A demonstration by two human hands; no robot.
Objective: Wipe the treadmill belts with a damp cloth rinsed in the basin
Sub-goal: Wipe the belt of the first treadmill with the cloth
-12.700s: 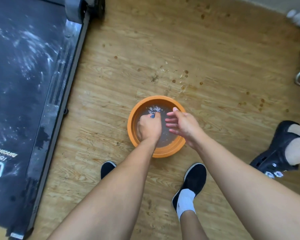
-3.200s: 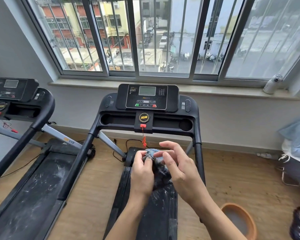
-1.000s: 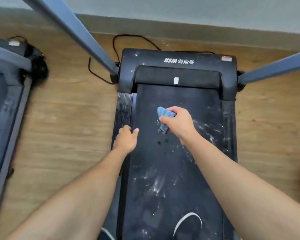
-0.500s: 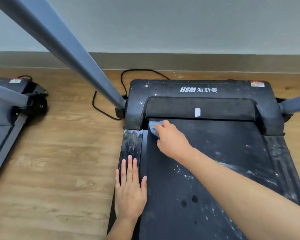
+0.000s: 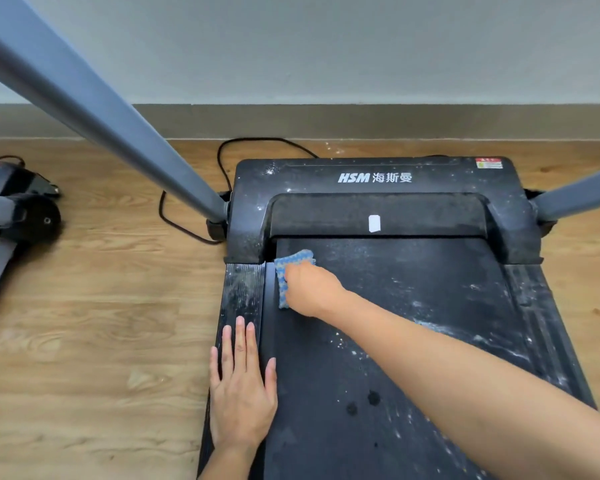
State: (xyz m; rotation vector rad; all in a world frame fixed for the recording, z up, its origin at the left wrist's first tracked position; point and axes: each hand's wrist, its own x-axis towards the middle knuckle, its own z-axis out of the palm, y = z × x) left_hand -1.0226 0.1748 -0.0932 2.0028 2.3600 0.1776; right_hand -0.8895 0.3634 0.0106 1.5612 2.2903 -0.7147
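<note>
A black treadmill belt (image 5: 413, 306) runs toward me, streaked with white dust on its right half and darker and wet on its left. My right hand (image 5: 310, 291) grips a blue patterned cloth (image 5: 293, 259) and presses it on the belt's front left corner, just behind the motor cover (image 5: 374, 178). My left hand (image 5: 241, 386) lies flat with straight fingers on the dusty left side rail (image 5: 243, 289), thumb on the belt edge. The basin is out of view.
A grey upright (image 5: 101, 109) slants up to the left from the treadmill base and another upright (image 5: 582, 199) leaves at the right. A black cable (image 5: 187, 226) loops on the wooden floor. Part of a second treadmill (image 5: 0, 216) sits at far left. The wall stands close behind.
Over the last second my right hand carried the cloth from mid-belt to the front left corner, then drew it slightly back. My left hand flattened onto the side rail.
</note>
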